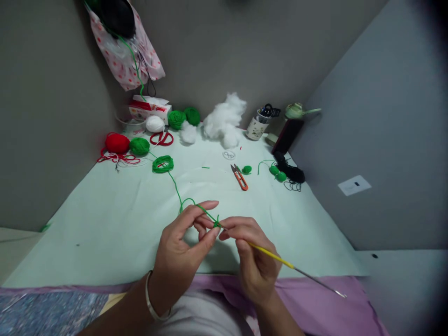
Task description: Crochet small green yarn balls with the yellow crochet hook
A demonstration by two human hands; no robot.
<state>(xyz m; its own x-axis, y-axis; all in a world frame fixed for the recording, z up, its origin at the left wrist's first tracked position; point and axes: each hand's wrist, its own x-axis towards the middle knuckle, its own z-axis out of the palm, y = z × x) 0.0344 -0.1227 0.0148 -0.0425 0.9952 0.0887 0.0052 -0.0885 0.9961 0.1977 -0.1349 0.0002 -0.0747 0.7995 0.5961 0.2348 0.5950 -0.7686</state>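
My left hand [189, 249] pinches a small piece of green crochet work [216, 224] between thumb and a finger, its index finger stretched out above. Green yarn [176, 186] passes over that hand and runs back to a loosely wound green coil [163, 164] on the table. In my right hand [257, 261] lies a crochet hook [276, 257] with a yellow grip; its near tip meets the green work, while the other metal end points down to the right. Both hands are close together above the table's front part.
Orange thread snips [240, 178] and a small green ball [247, 170] lie mid-table. White stuffing [226, 121], green yarn balls [177, 119], red yarn [117, 143] and red-handled scissors [161, 138] are along the back. At right are black yarn [294, 172] and a pen cup [257, 126].
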